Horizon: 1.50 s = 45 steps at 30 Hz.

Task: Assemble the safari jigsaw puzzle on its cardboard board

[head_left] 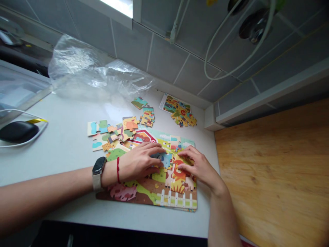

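A partly joined farm jigsaw puzzle (154, 193) lies on the white tabletop (64, 151). My left hand (140, 161), with a watch and red string at the wrist, lies flat on the puzzle, fingers stretched out and pressing the pieces near a blue one (166, 159). My right hand (196, 166) rests on the puzzle's right side, its fingers pinching an orange piece (178, 169) that sits among the joined pieces. Loose pieces (115, 132) lie scattered just beyond the puzzle.
A crumpled clear plastic bag (87, 73) lies at the back left. A small picture card (174, 104) with a few pieces on it sits by the tiled wall. A black mouse (17, 132) and white cable are at the left. Wooden floor (277, 171) shows at the right.
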Each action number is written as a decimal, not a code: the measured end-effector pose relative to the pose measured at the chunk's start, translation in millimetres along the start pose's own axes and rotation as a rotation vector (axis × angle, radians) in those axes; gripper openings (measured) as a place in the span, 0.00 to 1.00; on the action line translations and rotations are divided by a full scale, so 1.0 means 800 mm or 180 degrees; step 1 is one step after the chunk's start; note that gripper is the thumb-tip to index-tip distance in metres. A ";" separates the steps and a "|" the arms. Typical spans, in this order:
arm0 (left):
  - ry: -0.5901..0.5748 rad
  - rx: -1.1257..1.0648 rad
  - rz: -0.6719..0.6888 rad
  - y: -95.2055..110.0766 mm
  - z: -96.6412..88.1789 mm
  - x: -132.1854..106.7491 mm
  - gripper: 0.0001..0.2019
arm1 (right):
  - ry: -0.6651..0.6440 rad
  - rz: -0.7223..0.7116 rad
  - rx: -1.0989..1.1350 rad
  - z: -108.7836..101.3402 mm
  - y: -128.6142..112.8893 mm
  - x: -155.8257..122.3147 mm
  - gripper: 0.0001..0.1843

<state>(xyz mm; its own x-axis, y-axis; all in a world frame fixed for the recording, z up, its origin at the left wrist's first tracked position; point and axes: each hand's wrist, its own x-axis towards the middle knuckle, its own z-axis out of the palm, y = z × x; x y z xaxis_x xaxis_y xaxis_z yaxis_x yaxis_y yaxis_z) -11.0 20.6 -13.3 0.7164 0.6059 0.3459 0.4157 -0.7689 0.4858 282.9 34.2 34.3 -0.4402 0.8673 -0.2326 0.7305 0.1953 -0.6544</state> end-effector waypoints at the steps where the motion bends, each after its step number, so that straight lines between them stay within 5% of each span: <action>1: 0.0011 0.0039 0.0012 0.000 0.001 -0.001 0.07 | -0.0004 -0.0027 -0.0003 -0.001 0.001 0.000 0.13; 4: 0.0016 0.0165 0.0131 -0.001 0.005 -0.003 0.09 | 0.0064 -0.0102 0.0106 -0.001 0.008 0.001 0.13; 11: 0.0012 0.0518 0.0322 -0.006 0.006 -0.006 0.08 | 0.1041 -0.0035 0.0251 0.005 0.014 0.026 0.18; 16: -0.0118 0.1082 0.0256 0.026 0.000 -0.014 0.12 | 0.0643 -0.0382 -0.0587 -0.005 0.006 0.057 0.30; 22: 0.0017 0.1098 0.0314 0.079 0.016 -0.046 0.22 | 0.0297 -0.0392 -0.0703 -0.014 -0.002 0.075 0.26; 28: 0.0083 0.0820 0.0267 0.072 0.023 -0.058 0.28 | 0.0621 -0.0237 -0.0284 -0.023 -0.022 0.073 0.17; 33: 0.0125 0.0713 0.0233 0.069 0.025 -0.059 0.26 | 0.0366 -0.0112 0.0323 -0.021 -0.036 0.077 0.18; 45: 0.0092 0.0617 0.0223 0.068 0.020 -0.057 0.24 | 0.0343 -0.0222 0.0035 0.004 -0.040 0.097 0.14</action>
<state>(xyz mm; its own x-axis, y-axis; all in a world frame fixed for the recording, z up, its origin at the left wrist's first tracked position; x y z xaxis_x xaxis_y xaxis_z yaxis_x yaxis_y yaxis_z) -12.0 -52.5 -15.3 0.7323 0.5529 0.3976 0.4674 -0.8327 0.2971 223.9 93.9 34.8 -0.4305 0.8961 -0.1080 0.6940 0.2522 -0.6743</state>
